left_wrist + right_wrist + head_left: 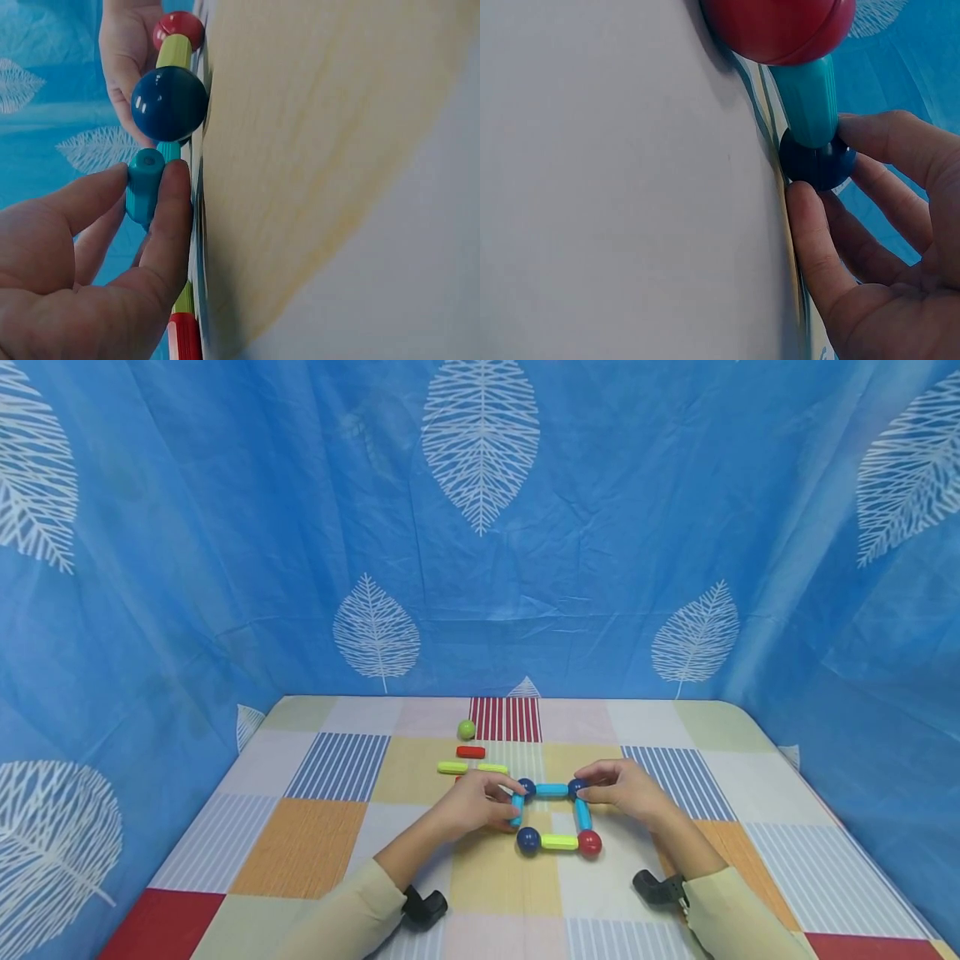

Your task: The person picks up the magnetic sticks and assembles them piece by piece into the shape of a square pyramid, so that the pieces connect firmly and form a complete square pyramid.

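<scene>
My left hand [474, 802] pinches a light blue magnetic rod [144, 187] between thumb and fingers, at the left side of a four-sided shape of rods and balls. Whether that rod touches the balls beside it I cannot tell. My right hand [626, 789] grips a dark blue ball [817, 169] at the shape's far right corner. Another light blue rod [583, 815] runs from this ball to a red ball [589, 843]. A yellow-green rod [559, 842] links the red ball to the near dark blue ball [528, 840]. At the far side lie a light blue rod [552, 790] and a dark blue ball [528, 787].
Beyond my left hand lie two yellow-green rods [452, 767], a red rod [470, 752] and a green ball [467, 729]. Another red piece is mostly hidden by that hand. A patchwork cloth [300, 843] covers the table, and a blue leaf-patterned curtain [585, 543] surrounds it.
</scene>
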The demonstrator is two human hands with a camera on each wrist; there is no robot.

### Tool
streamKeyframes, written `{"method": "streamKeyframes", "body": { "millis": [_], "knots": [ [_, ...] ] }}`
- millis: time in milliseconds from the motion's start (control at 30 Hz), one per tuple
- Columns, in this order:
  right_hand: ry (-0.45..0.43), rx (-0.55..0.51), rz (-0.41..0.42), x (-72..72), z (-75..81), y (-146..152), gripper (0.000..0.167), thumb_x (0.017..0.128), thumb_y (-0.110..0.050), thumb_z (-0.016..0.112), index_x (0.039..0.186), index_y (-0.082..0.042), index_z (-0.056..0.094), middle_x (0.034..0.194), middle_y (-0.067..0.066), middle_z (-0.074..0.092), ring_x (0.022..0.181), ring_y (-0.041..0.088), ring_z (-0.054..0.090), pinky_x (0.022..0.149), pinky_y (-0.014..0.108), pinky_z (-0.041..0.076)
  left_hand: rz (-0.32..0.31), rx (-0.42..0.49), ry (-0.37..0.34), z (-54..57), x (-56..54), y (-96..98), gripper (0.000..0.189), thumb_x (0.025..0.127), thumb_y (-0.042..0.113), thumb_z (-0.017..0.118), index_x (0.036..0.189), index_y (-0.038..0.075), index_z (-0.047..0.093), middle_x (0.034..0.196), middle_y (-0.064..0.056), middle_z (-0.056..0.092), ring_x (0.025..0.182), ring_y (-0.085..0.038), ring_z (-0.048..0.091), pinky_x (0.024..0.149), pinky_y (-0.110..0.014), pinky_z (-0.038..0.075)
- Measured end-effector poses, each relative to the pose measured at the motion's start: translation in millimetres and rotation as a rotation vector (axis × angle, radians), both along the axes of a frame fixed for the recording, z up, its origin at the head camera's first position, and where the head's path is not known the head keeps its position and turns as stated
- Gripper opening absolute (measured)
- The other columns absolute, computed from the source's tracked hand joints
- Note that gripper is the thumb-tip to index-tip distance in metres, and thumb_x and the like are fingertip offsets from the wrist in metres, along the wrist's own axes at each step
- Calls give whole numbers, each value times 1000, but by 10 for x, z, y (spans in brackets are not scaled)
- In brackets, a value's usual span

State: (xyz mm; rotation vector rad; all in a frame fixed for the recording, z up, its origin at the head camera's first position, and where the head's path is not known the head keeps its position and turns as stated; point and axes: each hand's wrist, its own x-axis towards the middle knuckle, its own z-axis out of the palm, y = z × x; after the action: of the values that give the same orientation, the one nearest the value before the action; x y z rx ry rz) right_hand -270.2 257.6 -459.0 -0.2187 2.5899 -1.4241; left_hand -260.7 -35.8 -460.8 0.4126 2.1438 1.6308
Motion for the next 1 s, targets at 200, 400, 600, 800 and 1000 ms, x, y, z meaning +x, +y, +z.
{"method": "streamKeyframes", "body": {
  "millis": [200, 400, 600, 800, 1000],
  "knots": [
    [7, -3, 2, 2, -2, 5, 32, 87, -16, 81, 117, -6, 75, 113, 11, 75, 98, 20, 65, 81, 30, 55, 35, 3, -37, -1, 13, 65, 28, 87, 6, 80, 115, 8, 75, 100, -12, 66, 79, -20, 72, 73, -35, 64],
    [4, -11, 2, 8, 4, 4, 32, 87, -17, 81, 117, -6, 75, 114, 12, 75, 99, 20, 66, 83, 29, 55, 55, 14, -48, 3, 29, 126, 29, 86, 2, 80, 114, 5, 75, 98, -14, 64, 77, -20, 72, 72, -36, 64],
    [-3, -33, 6, 10, 3, 1, 33, 88, -15, 80, 119, -4, 74, 115, 14, 75, 99, 20, 65, 80, 27, 56, 72, -5, -46, 17, 41, 181, 27, 86, 2, 80, 112, 6, 76, 95, -13, 62, 75, -20, 72, 71, -34, 64],
    [6, -30, 3, 6, -4, 0, 33, 88, -15, 80, 119, -4, 74, 115, 14, 75, 97, 20, 65, 79, 27, 56, 69, -40, -14, 38, 49, 201, 26, 86, 3, 80, 112, 7, 77, 94, -12, 64, 75, -19, 72, 71, -34, 64],
    [13, -12, -5, 0, 13, -15, 33, 88, -17, 81, 117, -5, 75, 114, 13, 76, 96, 19, 66, 80, 27, 56, 77, -101, 20, 46, 41, 212, 25, 86, 6, 81, 111, 8, 78, 95, -10, 64, 74, -18, 71, 70, -32, 63]
  ]
}}
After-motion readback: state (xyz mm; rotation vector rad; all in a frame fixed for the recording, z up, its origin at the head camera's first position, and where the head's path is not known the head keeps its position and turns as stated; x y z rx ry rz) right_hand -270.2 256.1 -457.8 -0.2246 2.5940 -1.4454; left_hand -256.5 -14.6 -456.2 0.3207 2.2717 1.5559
